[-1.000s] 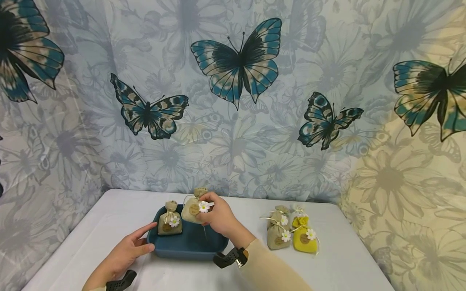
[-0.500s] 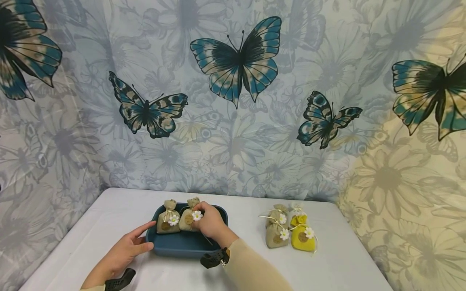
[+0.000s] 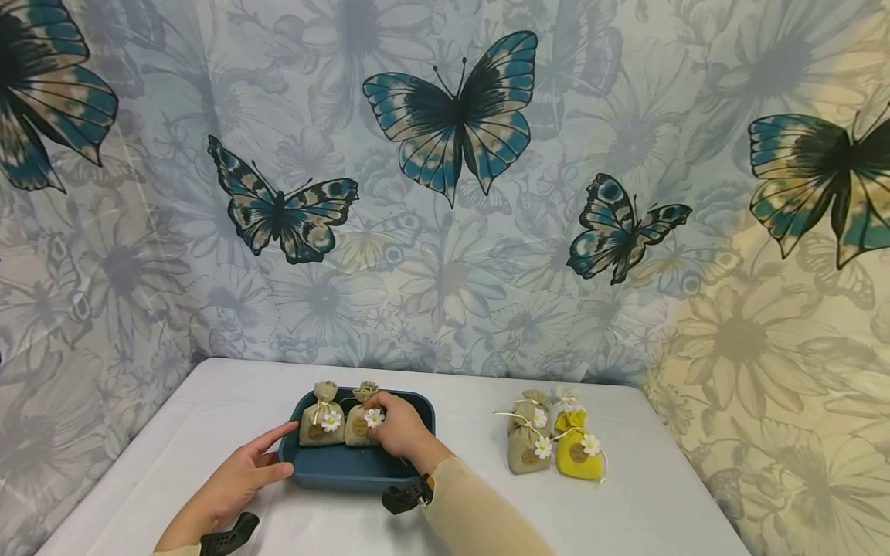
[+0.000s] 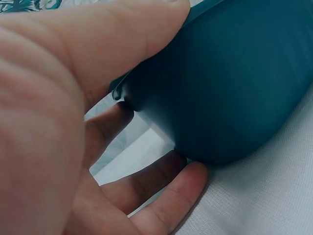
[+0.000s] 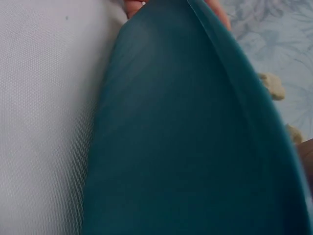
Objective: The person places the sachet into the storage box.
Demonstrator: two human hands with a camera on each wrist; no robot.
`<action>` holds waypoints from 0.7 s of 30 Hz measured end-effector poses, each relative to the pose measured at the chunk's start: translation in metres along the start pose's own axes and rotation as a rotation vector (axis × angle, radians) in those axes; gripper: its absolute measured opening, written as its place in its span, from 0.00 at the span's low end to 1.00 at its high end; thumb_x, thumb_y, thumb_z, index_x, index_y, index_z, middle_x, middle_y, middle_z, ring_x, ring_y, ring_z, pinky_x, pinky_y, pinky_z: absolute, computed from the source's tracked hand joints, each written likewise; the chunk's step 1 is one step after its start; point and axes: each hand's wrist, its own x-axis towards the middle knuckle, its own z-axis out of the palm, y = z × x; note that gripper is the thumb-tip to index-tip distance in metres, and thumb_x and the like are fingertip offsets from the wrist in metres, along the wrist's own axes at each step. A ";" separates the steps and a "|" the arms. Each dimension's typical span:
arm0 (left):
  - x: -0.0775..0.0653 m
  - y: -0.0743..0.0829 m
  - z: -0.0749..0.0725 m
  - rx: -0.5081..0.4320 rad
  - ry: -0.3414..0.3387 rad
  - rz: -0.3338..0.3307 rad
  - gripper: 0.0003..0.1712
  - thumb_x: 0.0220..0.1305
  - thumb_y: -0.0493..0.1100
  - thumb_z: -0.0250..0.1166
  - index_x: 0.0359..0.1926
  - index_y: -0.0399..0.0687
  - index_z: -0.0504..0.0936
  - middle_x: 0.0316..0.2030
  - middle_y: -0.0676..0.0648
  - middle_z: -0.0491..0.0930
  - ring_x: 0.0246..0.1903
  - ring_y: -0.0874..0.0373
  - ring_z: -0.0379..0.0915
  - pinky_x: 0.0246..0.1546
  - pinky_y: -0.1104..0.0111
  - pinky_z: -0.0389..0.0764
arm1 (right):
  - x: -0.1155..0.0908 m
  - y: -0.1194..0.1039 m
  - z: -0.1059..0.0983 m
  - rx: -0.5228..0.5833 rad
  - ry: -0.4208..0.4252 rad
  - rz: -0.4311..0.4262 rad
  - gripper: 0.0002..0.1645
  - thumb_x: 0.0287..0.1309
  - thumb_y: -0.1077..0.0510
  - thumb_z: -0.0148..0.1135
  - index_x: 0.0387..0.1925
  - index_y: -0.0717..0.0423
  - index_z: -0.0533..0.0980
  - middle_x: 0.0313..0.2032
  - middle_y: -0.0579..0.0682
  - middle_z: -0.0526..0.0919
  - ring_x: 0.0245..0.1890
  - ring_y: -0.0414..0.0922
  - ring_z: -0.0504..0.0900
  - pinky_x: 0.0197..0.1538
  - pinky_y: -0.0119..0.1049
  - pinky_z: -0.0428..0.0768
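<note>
Inside the left half of a blue tray (image 3: 361,475) two beige drawstring pouches stand side by side, each with a white flower and a round brown tag. The left pouch (image 3: 321,425) stands untouched. My right hand (image 3: 399,426) reaches into the tray and pinches the other pouch (image 3: 358,425) at its right side, its fingertips partly hidden. In the right wrist view the tray's outer wall (image 5: 161,122) fills most of the picture. My left hand (image 3: 239,475) rests against the tray's left end, fingers extended; fingertips (image 4: 193,174) touch the wall low down near the cloth.
Right of the tray, two beige pouches (image 3: 528,452) stand one behind the other. Beside them are a yellow pouch (image 3: 580,457) and a whitish one (image 3: 566,398) behind it. White cloth (image 3: 660,494) covers the table, and a butterfly-patterned curtain (image 3: 445,309) hangs behind.
My right hand has lowered the held pouch into the tray and moved it left, right up beside the first pouch. The left hand has stayed at the tray's end.
</note>
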 end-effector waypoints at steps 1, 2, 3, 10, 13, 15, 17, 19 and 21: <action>0.000 0.000 0.000 -0.002 -0.001 0.001 0.44 0.69 0.39 0.65 0.78 0.42 0.52 0.76 0.31 0.32 0.70 0.25 0.34 0.62 0.33 0.54 | 0.000 0.000 0.000 -0.004 -0.002 -0.004 0.23 0.48 0.66 0.76 0.45 0.45 0.80 0.46 0.45 0.81 0.46 0.42 0.77 0.48 0.40 0.75; 0.000 0.000 0.000 -0.004 -0.001 0.002 0.44 0.69 0.39 0.66 0.78 0.42 0.52 0.76 0.30 0.32 0.70 0.25 0.34 0.62 0.33 0.54 | -0.001 -0.001 -0.001 -0.003 -0.005 -0.007 0.23 0.47 0.66 0.76 0.45 0.45 0.80 0.46 0.45 0.81 0.46 0.43 0.77 0.48 0.40 0.75; 0.000 0.000 0.000 -0.003 0.000 0.002 0.44 0.69 0.39 0.66 0.78 0.42 0.52 0.76 0.30 0.32 0.70 0.25 0.34 0.62 0.33 0.54 | -0.001 -0.001 -0.002 0.000 -0.010 -0.010 0.24 0.46 0.67 0.76 0.45 0.46 0.81 0.47 0.46 0.81 0.47 0.43 0.77 0.49 0.40 0.75; -0.001 -0.001 0.000 -0.001 -0.002 -0.007 0.44 0.69 0.39 0.66 0.78 0.42 0.52 0.76 0.30 0.32 0.70 0.25 0.34 0.62 0.32 0.53 | -0.005 -0.003 -0.012 0.025 -0.107 0.011 0.31 0.43 0.70 0.73 0.51 0.44 0.81 0.49 0.45 0.82 0.42 0.42 0.75 0.42 0.38 0.74; -0.002 0.000 0.000 0.002 0.001 -0.006 0.44 0.69 0.39 0.66 0.78 0.42 0.52 0.76 0.30 0.32 0.70 0.25 0.34 0.62 0.32 0.53 | -0.006 -0.005 -0.017 0.045 -0.146 0.023 0.34 0.43 0.71 0.72 0.53 0.44 0.81 0.49 0.46 0.82 0.40 0.42 0.75 0.40 0.37 0.74; -0.002 0.000 0.000 0.006 0.003 -0.004 0.44 0.69 0.39 0.66 0.78 0.42 0.52 0.76 0.29 0.32 0.70 0.25 0.34 0.62 0.32 0.53 | -0.007 -0.007 -0.019 0.048 -0.164 0.034 0.34 0.43 0.71 0.71 0.54 0.44 0.80 0.49 0.46 0.82 0.39 0.42 0.75 0.38 0.37 0.74; -0.002 0.000 0.000 0.009 0.002 -0.003 0.44 0.69 0.39 0.65 0.78 0.42 0.52 0.76 0.29 0.32 0.70 0.25 0.34 0.61 0.32 0.53 | -0.008 -0.010 -0.022 0.064 -0.177 0.042 0.35 0.43 0.72 0.71 0.55 0.45 0.80 0.49 0.47 0.82 0.34 0.43 0.75 0.34 0.37 0.73; -0.002 0.001 0.000 0.010 0.000 -0.002 0.44 0.69 0.39 0.65 0.78 0.42 0.52 0.76 0.29 0.33 0.70 0.25 0.34 0.61 0.32 0.53 | -0.010 -0.012 -0.025 0.096 -0.187 0.055 0.36 0.42 0.72 0.70 0.56 0.46 0.80 0.49 0.48 0.81 0.28 0.43 0.76 0.30 0.37 0.74; -0.001 0.001 0.000 0.009 -0.004 0.000 0.44 0.69 0.39 0.65 0.78 0.42 0.52 0.76 0.30 0.32 0.70 0.25 0.34 0.62 0.32 0.53 | -0.012 -0.015 -0.029 0.136 -0.191 0.067 0.37 0.42 0.73 0.70 0.57 0.47 0.80 0.49 0.49 0.80 0.21 0.44 0.76 0.25 0.37 0.75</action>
